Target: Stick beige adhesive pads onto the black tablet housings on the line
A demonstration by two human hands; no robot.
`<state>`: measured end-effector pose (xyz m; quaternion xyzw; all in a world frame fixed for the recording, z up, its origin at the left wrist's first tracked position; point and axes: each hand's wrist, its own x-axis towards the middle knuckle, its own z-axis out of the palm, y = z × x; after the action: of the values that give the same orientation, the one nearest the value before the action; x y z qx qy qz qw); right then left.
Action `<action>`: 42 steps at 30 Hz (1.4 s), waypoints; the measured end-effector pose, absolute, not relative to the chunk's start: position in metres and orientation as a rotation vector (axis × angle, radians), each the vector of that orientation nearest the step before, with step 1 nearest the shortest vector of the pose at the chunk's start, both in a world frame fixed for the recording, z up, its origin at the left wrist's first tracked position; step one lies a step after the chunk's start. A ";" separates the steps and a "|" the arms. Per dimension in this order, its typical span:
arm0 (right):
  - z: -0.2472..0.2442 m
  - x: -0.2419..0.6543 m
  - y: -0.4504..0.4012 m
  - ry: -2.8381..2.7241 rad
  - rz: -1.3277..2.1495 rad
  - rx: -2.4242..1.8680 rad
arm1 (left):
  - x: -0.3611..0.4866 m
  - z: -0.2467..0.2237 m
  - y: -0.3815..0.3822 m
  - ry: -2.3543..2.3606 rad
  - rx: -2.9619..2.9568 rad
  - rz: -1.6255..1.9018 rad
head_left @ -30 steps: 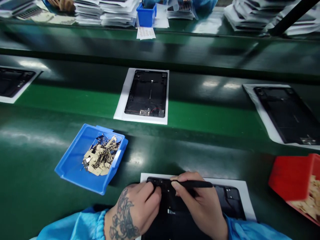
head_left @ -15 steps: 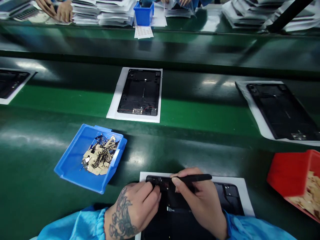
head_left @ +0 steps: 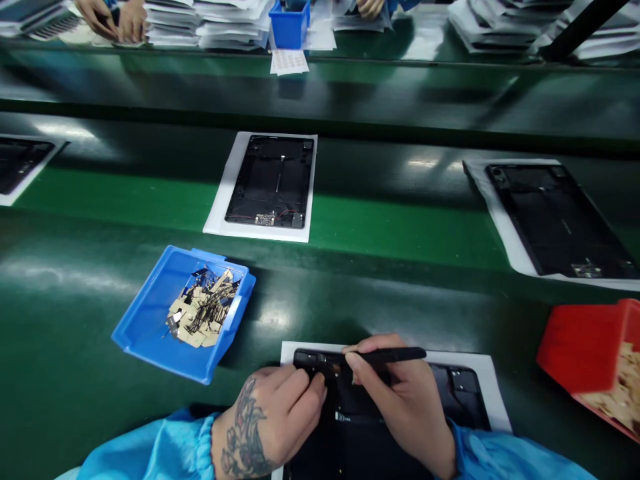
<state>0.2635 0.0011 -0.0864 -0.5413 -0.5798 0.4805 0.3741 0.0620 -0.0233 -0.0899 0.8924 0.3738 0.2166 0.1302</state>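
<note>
A black tablet shell (head_left: pixel 370 440) lies on a white sheet (head_left: pixel 487 373) at the bottom centre, partly covered by both hands. My right hand (head_left: pixel 405 400) is closed round a black pen-like tool (head_left: pixel 395 355), its left end over the shell's upper part. My left hand (head_left: pixel 275 417), tattooed on the back, rests at the shell's upper left with curled fingers pressed together. Whatever its fingertips hold, if anything, is hidden. Up and to the left, a blue bin (head_left: pixel 145 333) holds a heap of beige pieces with dark wires (head_left: pixel 205 310).
Three more shells on white sheets lie beyond: far left (head_left: pixel 20 163), middle (head_left: pixel 273 180) and right (head_left: pixel 565 213). A red bin (head_left: pixel 575 347) of beige pieces stands at right. Across the top are paper stacks (head_left: pixel 233 23), a small blue bin (head_left: pixel 290 27) and other people's hands (head_left: pixel 131 21).
The shells on the far strip have shifted slightly left. My left fingertips have moved a little to the right and down on the near shell. My right hand keeps its grip on the tool.
</note>
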 end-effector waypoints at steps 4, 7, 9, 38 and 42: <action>-0.087 0.264 0.001 -1.500 1.232 -1.383 | 0.063 -0.091 -0.023 1.127 2.569 0.679; -0.088 0.264 0.001 -1.507 1.228 -1.378 | 0.065 -0.092 -0.022 1.149 2.556 0.688; -0.088 0.264 0.001 -1.507 1.230 -1.375 | 0.065 -0.091 -0.021 1.146 2.555 0.689; -0.087 0.264 0.002 -1.549 1.196 -1.335 | 0.065 -0.089 -0.022 1.132 2.549 0.663; -0.085 0.263 0.003 -1.553 1.183 -1.334 | 0.065 -0.088 -0.021 1.128 2.559 0.671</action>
<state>0.2635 0.0027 -0.0854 -0.5222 -0.6077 0.4629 0.3791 0.0649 -0.0209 -0.0878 0.8820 0.3886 0.2313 0.1324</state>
